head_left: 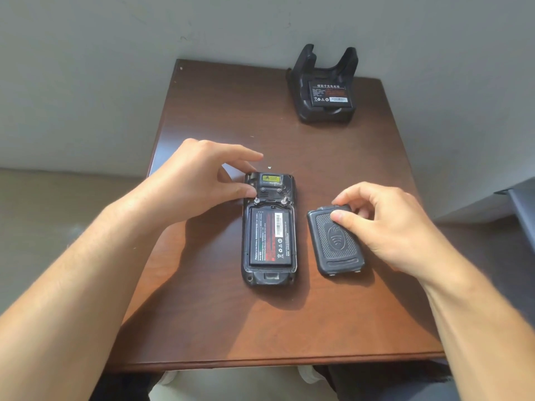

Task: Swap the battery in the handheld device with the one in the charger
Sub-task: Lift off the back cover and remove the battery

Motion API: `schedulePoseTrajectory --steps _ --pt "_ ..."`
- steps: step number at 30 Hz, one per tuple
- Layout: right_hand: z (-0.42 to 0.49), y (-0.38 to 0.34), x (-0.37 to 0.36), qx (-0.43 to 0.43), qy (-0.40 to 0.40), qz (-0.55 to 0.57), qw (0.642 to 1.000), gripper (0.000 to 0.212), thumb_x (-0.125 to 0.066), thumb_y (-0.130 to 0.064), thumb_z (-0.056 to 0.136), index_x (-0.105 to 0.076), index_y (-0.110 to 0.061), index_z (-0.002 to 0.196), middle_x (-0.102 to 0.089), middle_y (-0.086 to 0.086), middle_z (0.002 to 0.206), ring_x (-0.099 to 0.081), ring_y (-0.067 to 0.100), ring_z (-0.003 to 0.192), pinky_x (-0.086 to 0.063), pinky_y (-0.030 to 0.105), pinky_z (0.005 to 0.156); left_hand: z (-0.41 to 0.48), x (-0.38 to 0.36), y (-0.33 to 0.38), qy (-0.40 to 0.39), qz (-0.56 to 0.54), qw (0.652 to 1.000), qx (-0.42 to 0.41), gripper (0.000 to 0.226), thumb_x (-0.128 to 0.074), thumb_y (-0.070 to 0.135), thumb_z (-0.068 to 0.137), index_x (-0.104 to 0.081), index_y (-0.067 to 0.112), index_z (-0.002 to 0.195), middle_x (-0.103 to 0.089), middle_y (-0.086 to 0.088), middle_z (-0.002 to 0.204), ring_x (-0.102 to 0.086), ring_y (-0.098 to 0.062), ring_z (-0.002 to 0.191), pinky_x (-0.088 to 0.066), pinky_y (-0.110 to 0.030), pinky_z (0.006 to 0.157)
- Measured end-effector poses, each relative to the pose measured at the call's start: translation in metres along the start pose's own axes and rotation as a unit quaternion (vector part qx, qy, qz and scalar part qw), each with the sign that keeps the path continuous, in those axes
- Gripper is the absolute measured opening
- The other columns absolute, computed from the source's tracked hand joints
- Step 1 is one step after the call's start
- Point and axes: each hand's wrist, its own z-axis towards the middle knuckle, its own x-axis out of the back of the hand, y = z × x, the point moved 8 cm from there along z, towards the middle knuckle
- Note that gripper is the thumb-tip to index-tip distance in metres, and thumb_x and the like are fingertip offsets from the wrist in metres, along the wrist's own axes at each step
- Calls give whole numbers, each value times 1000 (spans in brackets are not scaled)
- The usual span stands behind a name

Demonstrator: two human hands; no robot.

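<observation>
Forearms enter from 7 and 5 o'clock. Left hand (pixel 199 175) half-curled, thumb pressing top of handheld device (pixel 269 230) at centre of surface (pixel 202 314) — gripping nothing. Right hand (pixel 385 224) pinches top edge of back cover (pixel 335 241), lying at device's 3 o'clock. Old battery (pixel 270 237) sits exposed in bay; spare battery (pixel 331 94) in charger (pixel 324 88) at 1 o'clock. Risks — device skidding when battery pried; cover knocked off edge.

Dark brown wood-grain table (pixel 220 117), far edge against plain grey wall (pixel 115 53). Beige floor (pixel 43 204) at left. Grey furniture edge (pixel 518 204) at right, type unclear. Strong light from left; hard shadows on tabletop.
</observation>
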Motion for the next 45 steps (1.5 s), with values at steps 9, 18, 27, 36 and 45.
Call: schedulePoseTrajectory --steps 9,18,27,36,45 --pt "-3 -5 0 17 12 -45 999 12 -79 -31 84 -72 -33 93 -58 -16 89 -51 -14 83 -33 -1 71 1 1 -3 -3 11 1000 0 49 -81 36 75 -68 35 122 -75 17 104 -69 0 72 -41 -2 66" --pt "-23 -66 13 140 97 -17 985 19 -70 -32 90 -72 -25 107 -63 -10 98 -57 1 85 -44 13 83 2 1 -3 -6 33 999 -6 35 -79 38 77 -74 33 111 -59 46 62 -62 8 72 -36 1 60" --pt "-30 -113 -42 141 -95 -157 973 68 -62 -76 73 -55 -36 127 -44 -16 116 -51 11 113 -52 39 87 -3 -1 0 -8 2 1000 -19 36 -76 33 82 -70 37 117 -72 34 91 -68 3 74 -38 -2 66" --pt "-22 -109 -39 160 -159 -192 955 78 -74 -64 73 -45 -38 140 -37 -17 123 -51 10 109 -51 39 91 -3 0 -2 -1 3 1000 -27 35 -76 33 82 -71 36 116 -73 12 65 -66 -1 67 -38 -3 63" --pt "-29 -115 -47 239 -146 -223 934 62 -52 -61 73 -61 -26 124 -50 -13 122 -57 18 107 -58 44 74 -1 -1 2 -7 26 998 -56 36 -76 34 82 -72 32 118 -48 58 60 -50 11 53 -34 -1 58"
